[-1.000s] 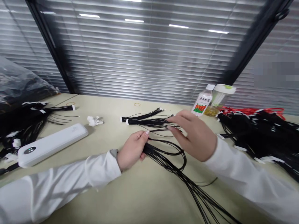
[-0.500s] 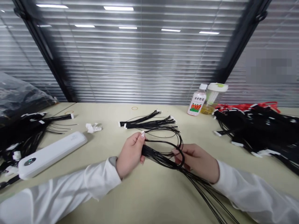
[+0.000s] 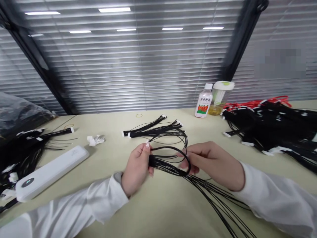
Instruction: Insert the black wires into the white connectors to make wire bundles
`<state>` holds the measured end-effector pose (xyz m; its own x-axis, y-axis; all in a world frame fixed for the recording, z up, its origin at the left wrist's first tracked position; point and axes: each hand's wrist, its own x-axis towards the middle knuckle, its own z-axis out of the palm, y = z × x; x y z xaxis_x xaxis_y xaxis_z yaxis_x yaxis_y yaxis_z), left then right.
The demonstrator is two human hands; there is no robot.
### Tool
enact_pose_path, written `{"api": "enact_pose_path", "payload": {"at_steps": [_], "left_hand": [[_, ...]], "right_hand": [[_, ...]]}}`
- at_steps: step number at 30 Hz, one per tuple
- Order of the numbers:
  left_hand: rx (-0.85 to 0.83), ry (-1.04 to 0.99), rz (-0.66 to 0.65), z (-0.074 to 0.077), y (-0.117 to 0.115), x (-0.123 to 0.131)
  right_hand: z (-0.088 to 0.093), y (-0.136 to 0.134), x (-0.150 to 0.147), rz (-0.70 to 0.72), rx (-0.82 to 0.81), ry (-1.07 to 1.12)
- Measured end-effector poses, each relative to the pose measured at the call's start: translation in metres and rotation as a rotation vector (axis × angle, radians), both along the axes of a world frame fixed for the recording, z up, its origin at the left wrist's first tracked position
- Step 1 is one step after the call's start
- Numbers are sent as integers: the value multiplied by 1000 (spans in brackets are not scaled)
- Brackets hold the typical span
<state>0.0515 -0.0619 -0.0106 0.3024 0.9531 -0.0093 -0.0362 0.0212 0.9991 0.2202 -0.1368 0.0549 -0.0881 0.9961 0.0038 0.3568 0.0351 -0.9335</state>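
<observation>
A bundle of thin black wires (image 3: 166,165) runs between my hands, one end gripped in my closed left hand (image 3: 137,168), thumb on top. Its loose lengths fan out toward the lower right. Some wires curve in a loop above the bundle. My right hand (image 3: 210,163) pinches wires at the loop's right side; its fingertips are partly behind them. Just beyond, two black wire harnesses (image 3: 156,130) with white connectors at their left ends lie on the table, and some of their wires overlap the loop.
At left lie a white power bank (image 3: 53,172), a crumpled wrapper (image 3: 95,140) and a pile of black wires (image 3: 27,148). A bottle (image 3: 204,101) and a lidded cup (image 3: 219,97) stand at the back. On the right is a big harness heap (image 3: 274,124) with red wires (image 3: 257,101) behind.
My right hand has shifted slightly right and turned, fingers still at the loop. The loose wires spread wider below it. My left hand keeps its hold; the whole view has shifted a little.
</observation>
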Motion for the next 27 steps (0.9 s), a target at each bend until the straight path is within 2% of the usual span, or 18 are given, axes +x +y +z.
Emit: {"api": "enact_pose_path", "payload": {"at_steps": [3,6,9,14,18,23,27], "left_hand": [[-6,-15,-8,0,0,0],[-19,-18,-32,3,-2,1],[-45,-20,-66,5,-4,2],[-59,2,-127,6,-8,3],[-61,4,-111,5,-9,4],[-60,-14,-123,5,-9,3],[-12,32,-136,5,-9,2]], "right_hand": [[-8,2,-3,-44,68,111],[-19,6,-5,-84,7,221],[-30,11,-7,-43,5,264],[-35,15,-12,101,73,178],[-34,15,-12,124,109,49],[-31,18,-5,56,-4,164],[-30,23,-6,-114,-225,448]]}}
